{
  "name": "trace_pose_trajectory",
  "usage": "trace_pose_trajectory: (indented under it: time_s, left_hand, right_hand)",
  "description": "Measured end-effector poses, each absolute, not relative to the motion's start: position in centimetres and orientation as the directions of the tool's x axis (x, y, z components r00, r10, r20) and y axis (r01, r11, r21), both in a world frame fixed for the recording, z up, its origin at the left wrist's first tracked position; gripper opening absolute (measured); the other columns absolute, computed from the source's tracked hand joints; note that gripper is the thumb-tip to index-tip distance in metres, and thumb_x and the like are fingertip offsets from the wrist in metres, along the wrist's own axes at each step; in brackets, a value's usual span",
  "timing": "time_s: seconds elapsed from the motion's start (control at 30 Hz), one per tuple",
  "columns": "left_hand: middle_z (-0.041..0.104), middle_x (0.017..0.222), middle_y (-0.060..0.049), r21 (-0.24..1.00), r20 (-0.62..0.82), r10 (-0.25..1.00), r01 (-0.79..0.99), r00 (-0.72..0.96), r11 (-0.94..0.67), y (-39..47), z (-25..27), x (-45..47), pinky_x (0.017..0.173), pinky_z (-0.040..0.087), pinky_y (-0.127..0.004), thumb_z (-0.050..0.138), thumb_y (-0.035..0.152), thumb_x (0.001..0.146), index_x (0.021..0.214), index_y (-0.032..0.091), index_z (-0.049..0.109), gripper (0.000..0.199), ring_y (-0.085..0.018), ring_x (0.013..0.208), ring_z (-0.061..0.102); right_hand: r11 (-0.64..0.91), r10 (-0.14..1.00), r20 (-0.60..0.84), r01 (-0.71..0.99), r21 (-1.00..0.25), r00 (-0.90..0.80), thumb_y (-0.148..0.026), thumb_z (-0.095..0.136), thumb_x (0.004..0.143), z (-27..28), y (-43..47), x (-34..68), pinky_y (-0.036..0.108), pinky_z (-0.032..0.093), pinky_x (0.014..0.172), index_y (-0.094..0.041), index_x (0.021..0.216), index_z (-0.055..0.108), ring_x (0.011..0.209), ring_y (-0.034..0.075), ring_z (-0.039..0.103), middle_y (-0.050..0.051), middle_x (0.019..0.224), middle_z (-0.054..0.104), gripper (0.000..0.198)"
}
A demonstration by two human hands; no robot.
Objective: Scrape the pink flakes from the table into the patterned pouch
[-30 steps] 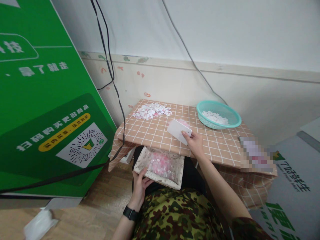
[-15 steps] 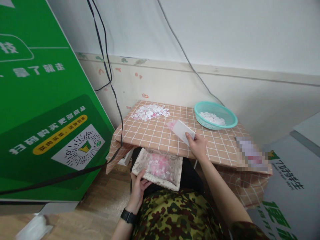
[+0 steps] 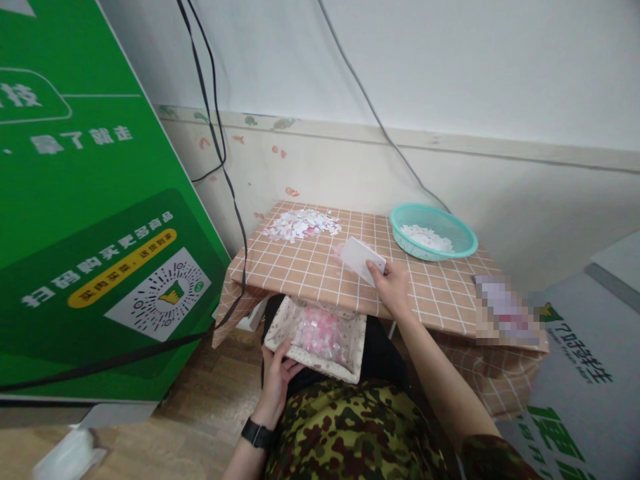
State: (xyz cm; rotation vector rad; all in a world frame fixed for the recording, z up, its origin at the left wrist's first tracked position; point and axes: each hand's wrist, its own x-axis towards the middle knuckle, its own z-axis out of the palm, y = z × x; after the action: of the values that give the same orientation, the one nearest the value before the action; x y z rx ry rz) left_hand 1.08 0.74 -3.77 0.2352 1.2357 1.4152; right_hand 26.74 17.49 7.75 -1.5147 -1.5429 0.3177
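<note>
My right hand (image 3: 393,285) pinches a flat white card (image 3: 359,259) by its near right corner, tilted over the table. Just left of the card, partly hidden by it, lie small pinkish pieces (image 3: 337,252). My left hand (image 3: 279,373) grips the near left rim of a fabric-lined basket (image 3: 354,347) on my lap, under the table's front edge. In that basket are many small clear and pink pieces (image 3: 320,330), too small to name surely. A heap of small white and pink pieces (image 3: 303,225) lies at the table's back left.
A turquoise plastic basket (image 3: 473,243) holding white pieces (image 3: 427,236) stands at the table's back right. The table (image 3: 285,267) has a brown checked cloth. A blurred-out flat object (image 3: 505,310) lies at right. A green panel (image 3: 115,180) and black cables (image 3: 223,157) are at left.
My right hand and the white card have shifted slightly left and away from me, over the pinkish pieces. My left hand stays on the basket's rim.
</note>
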Motion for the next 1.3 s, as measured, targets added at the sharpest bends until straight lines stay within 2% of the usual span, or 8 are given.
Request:
trace_pose_trajectory:
  time_s: [0.13, 0.27, 0.43, 0.67, 0.97, 1.1, 1.3]
  left_hand:
    - [0.064, 0.129, -0.009, 0.762, -0.489, 0.819, -0.603, -0.3, 0.235, 0.8, -4.0, 1.1, 0.079, 0.063, -0.048, 0.074, 0.037, 0.083, 0.126, 0.032, 0.043, 0.053, -0.022, 0.082, 0.075]
    - [0.064, 0.128, -0.009, 0.768, -0.487, 0.815, -0.598, -0.313, 0.229, 0.7, -4.0, 1.1, 0.076, 0.063, -0.048, 0.073, 0.037, 0.082, 0.127, 0.032, 0.043, 0.054, -0.022, 0.08, 0.075]
    - [0.063, 0.129, -0.008, 0.759, -0.489, 0.819, -0.609, -0.301, 0.23, 0.7, -3.9, 1.1, 0.078, 0.063, -0.049, 0.073, 0.035, 0.083, 0.124, 0.032, 0.043, 0.052, -0.022, 0.082, 0.075]
    - [0.061, 0.133, -0.008, 0.763, -0.492, 0.816, -0.602, -0.305, 0.235, 0.7, -3.6, 1.2, 0.078, 0.063, -0.049, 0.07, 0.035, 0.085, 0.124, 0.032, 0.043, 0.048, -0.022, 0.083, 0.075]
    - [0.064, 0.127, -0.009, 0.756, -0.492, 0.817, -0.612, -0.3, 0.23, 0.6, -3.3, 1.2, 0.079, 0.062, -0.048, 0.073, 0.035, 0.083, 0.124, 0.031, 0.043, 0.051, -0.022, 0.083, 0.075]
    - [0.064, 0.128, -0.009, 0.757, -0.493, 0.815, -0.611, -0.303, 0.231, 0.6, -3.4, 1.2, 0.079, 0.063, -0.048, 0.074, 0.035, 0.082, 0.124, 0.031, 0.044, 0.051, -0.022, 0.083, 0.075]
    - [0.064, 0.129, -0.009, 0.761, -0.483, 0.825, -0.606, -0.293, 0.231, 0.6, -3.9, 1.1, 0.078, 0.063, -0.048, 0.074, 0.037, 0.083, 0.126, 0.032, 0.043, 0.053, -0.021, 0.082, 0.075]
  right_hand:
    - [0.236, 0.897, 0.411, 0.613, -0.754, 0.16, -0.06, 0.054, 0.09, 7.8, 18.4, 26.4, 0.031, 0.039, 0.058, -0.015, 0.084, 0.074, 0.063, 0.024, 0.063, 0.009, 0.071, 0.073, 0.05]
    - [0.258, 0.903, 0.414, 0.627, -0.735, 0.114, -0.059, 0.056, 0.088, 7.8, 18.9, 26.0, 0.031, 0.039, 0.057, -0.016, 0.079, 0.074, 0.062, 0.023, 0.061, 0.008, 0.068, 0.071, 0.048]
    - [0.229, 0.889, 0.426, 0.646, -0.728, 0.165, -0.059, 0.053, 0.089, 7.8, 18.5, 26.0, 0.032, 0.039, 0.058, -0.015, 0.086, 0.075, 0.064, 0.024, 0.063, 0.01, 0.071, 0.072, 0.049]
    - [0.233, 0.886, 0.432, 0.642, -0.731, 0.17, -0.062, 0.053, 0.089, 7.7, 18.2, 25.6, 0.033, 0.041, 0.058, -0.016, 0.084, 0.074, 0.063, 0.024, 0.062, 0.01, 0.072, 0.072, 0.051]
    - [0.22, 0.886, 0.44, 0.703, -0.677, 0.146, -0.058, 0.05, 0.09, 8.5, 18.2, 25.5, 0.032, 0.038, 0.059, -0.016, 0.085, 0.073, 0.063, 0.024, 0.062, 0.01, 0.07, 0.071, 0.048]
    - [0.231, 0.892, 0.438, 0.714, -0.661, 0.116, -0.058, 0.051, 0.09, 8.6, 18.1, 25.4, 0.031, 0.035, 0.057, -0.017, 0.077, 0.07, 0.059, 0.021, 0.058, 0.007, 0.063, 0.066, 0.047]
    - [0.252, 0.911, 0.404, 0.663, -0.705, 0.083, -0.059, 0.053, 0.09, 8.5, 17.9, 25.1, 0.031, 0.037, 0.058, -0.018, 0.076, 0.07, 0.06, 0.02, 0.057, 0.006, 0.064, 0.067, 0.047]
